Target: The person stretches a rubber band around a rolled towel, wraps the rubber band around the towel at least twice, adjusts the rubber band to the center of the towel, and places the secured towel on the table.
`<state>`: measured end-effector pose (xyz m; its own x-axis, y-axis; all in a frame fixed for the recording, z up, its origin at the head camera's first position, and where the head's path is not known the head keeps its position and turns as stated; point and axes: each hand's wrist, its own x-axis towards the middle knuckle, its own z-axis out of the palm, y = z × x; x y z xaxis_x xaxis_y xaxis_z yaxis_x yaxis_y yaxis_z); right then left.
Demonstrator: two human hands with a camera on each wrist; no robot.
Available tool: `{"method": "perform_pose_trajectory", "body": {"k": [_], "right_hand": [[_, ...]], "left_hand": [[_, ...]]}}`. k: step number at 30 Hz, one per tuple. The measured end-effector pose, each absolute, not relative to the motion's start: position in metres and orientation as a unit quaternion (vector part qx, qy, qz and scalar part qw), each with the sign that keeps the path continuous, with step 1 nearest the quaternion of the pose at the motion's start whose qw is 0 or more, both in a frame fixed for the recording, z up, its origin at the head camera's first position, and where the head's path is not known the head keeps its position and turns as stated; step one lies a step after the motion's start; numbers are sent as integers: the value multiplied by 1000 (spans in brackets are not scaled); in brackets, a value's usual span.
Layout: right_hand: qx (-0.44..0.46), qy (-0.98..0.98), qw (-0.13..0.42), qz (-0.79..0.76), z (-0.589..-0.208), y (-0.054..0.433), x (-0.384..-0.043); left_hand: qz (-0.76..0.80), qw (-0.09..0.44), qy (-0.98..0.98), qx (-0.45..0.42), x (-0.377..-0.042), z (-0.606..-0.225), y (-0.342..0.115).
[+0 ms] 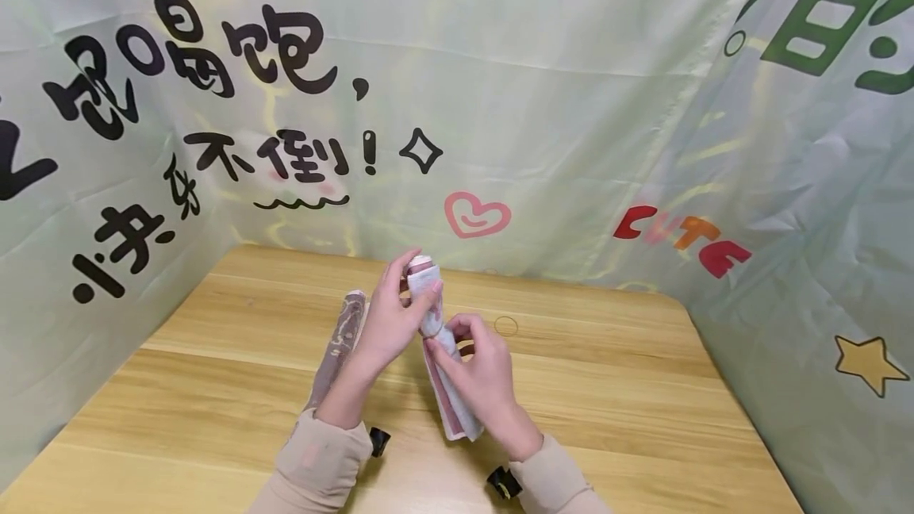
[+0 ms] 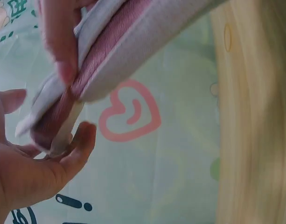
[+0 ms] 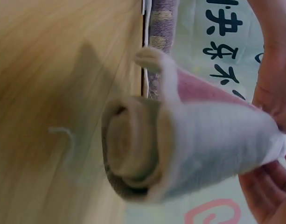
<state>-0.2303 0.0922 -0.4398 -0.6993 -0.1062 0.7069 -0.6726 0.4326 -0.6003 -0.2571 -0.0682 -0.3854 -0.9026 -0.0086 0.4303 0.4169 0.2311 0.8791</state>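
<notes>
A rolled towel (image 1: 448, 397), whitish with a dusky pink stripe, slants between both hands over the table and is cinched to a narrow waist near its upper part. My left hand (image 1: 391, 327) grips the upper end, thumb across the front and fingers behind. At the waist, my right hand (image 1: 485, 371) pinches the cloth between thumb and fingers; a thin tan band shows there. In the right wrist view the towel's free end (image 3: 133, 149) shows its spiral layers, with a loose flap standing out. Left of my left hand lies a grey-brown patterned rolled towel (image 1: 341, 339).
A thin yellowish rubber band (image 1: 505, 335) lies on the wooden table (image 1: 607, 395) beyond my right hand. Printed cloth walls (image 1: 557, 157) enclose the table at the back and both sides. Small black pieces (image 1: 379, 441) sit by the sleeve cuffs.
</notes>
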Motion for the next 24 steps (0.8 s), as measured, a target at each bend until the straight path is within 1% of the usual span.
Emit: {"method": "perform_pose_trajectory", "body": {"k": [2, 4, 9, 11, 18, 24], "right_hand": [[286, -784, 319, 449, -441, 91, -230], [321, -773, 323, 442, -442, 89, -230], [362, -739, 288, 489, -442, 87, -227], [375, -719, 287, 510, -441, 88, -228], [429, -647, 357, 520, -433, 87, -231], [445, -628, 371, 520, -431, 86, -230]], "left_hand": [[-599, 170, -771, -130, -257, -387, -67], [-602, 173, -769, -129, -256, -387, -66], [-664, 174, -711, -154, -254, -386, -65], [-694, 173, -679, -165, -254, -385, -65], [-752, 167, -606, -195, -251, -381, -65], [-782, 144, -571, -204, -248, -383, -61]]}}
